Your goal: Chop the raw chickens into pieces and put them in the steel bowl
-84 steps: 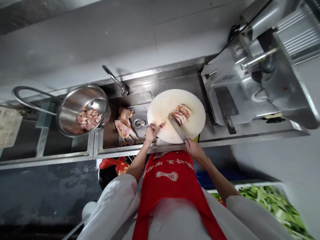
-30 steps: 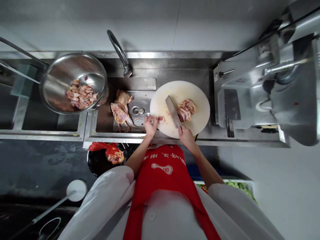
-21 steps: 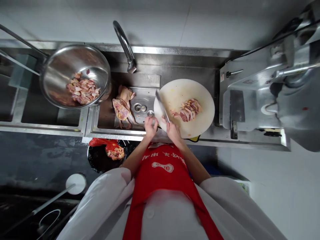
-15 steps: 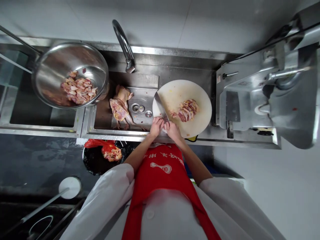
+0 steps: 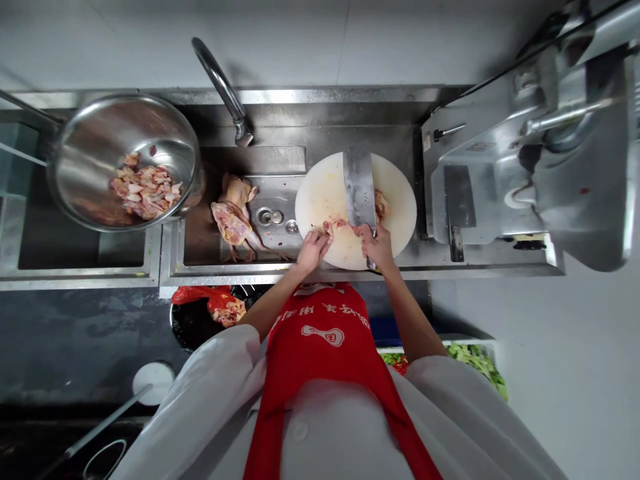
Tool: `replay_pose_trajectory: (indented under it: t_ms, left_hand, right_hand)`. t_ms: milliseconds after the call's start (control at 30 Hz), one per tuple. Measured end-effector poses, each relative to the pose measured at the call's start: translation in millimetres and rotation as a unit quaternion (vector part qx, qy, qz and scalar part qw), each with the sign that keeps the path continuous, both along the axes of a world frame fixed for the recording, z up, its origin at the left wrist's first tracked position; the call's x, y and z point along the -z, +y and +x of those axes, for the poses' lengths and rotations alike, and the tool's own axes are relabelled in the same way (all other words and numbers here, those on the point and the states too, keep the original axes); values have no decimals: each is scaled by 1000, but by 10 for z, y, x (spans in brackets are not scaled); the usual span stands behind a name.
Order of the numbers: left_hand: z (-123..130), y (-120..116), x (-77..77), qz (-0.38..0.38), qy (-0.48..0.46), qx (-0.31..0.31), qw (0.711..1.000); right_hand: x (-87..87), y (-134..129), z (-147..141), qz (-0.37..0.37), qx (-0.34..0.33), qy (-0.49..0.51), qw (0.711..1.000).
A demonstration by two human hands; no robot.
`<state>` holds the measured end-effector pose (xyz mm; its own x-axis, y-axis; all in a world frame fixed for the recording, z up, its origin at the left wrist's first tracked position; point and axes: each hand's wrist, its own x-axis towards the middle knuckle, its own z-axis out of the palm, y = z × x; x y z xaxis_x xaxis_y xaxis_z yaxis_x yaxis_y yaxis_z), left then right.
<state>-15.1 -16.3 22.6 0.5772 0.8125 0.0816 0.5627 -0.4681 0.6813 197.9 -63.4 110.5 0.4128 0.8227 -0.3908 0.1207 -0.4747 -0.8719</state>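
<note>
My right hand (image 5: 379, 248) is closed round the handle of a cleaver (image 5: 359, 190). The broad blade lies over the round white cutting board (image 5: 320, 183) and hides part of the cut meat (image 5: 381, 205). At the board's lower left edge, my left hand (image 5: 315, 249) pinches a small piece of meat (image 5: 327, 230). Small red scraps lie between my hands and the blade. In the sink to the left rests a plucked whole bird (image 5: 234, 210), with its feet toward the front edge.
A large steel bowl (image 5: 125, 127) of chopped meat stands left, near the faucet (image 5: 220, 83). A slicing machine (image 5: 520, 147) with another cleaver (image 5: 459, 200) on it is at right. Below are a black-lined bin (image 5: 193, 327) and a crate of greens (image 5: 477, 363).
My hands have moved apart. The cleaver has swung right and now shows its broad side over the meat. The camera view has shifted slightly.
</note>
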Motion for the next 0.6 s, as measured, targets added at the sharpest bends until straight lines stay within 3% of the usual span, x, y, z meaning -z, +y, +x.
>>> replay_pose_trajectory:
  t_ms: [67, 133, 300, 467, 600]
  left_hand:
    - [165, 169, -48, 9, 13, -67, 998]
    - [381, 307, -133, 27, 25, -92, 995]
    - [892, 376, -301, 40, 76, 62, 994]
    - [938, 391, -323, 36, 101, 121, 987]
    - [963, 457, -376, 30, 116, 116, 986]
  right_hand:
    - [-86, -101, 84, 12, 41, 0, 999]
    - [-146, -264, 183, 17, 80, -9, 997]
    - [-147, -844, 429, 6, 170, -37, 985]
    - [-37, -1287, 547, -4, 234, -38, 972]
    - [3, -1380, 538, -17, 249, -34, 968]
